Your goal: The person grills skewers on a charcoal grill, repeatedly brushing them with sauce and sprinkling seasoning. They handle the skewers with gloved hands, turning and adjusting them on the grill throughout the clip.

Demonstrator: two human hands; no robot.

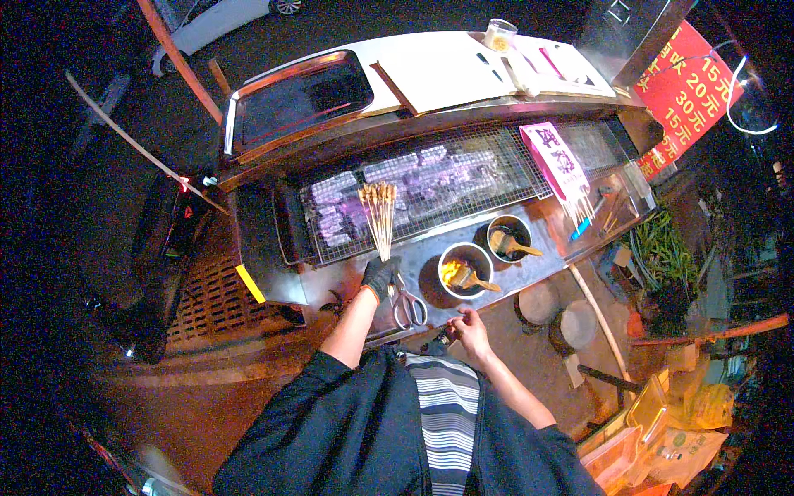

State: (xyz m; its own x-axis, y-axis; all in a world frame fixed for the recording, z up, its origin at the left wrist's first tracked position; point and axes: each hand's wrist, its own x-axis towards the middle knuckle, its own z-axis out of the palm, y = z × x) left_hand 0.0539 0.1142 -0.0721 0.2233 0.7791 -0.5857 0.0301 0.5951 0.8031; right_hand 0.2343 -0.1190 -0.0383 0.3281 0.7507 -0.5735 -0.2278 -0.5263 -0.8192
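Note:
My left hand (379, 278), in a dark glove, is closed round the lower ends of a bunch of meat skewers (379, 208). Their meat ends lie over the wire mesh of a charcoal grill (428, 186). Beside the glove, scissors (409, 307) rest on the grill's metal ledge. My bare right hand (469, 332) is at the ledge's front edge with bent fingers; whether it holds anything small is unclear. Close above it stands a round pot (465, 271) with a brush (474, 281) in it. A second pot (509, 239) with another brush (515, 244) stands to its upper right.
A pink hand fan (555, 158) lies over the mesh's right part. A white board (434, 68) behind the grill bears a glass jar (500, 36). Round stools or lids (578, 323) are below the ledge at right. Plastic trays (611, 456) and bags fill the lower right.

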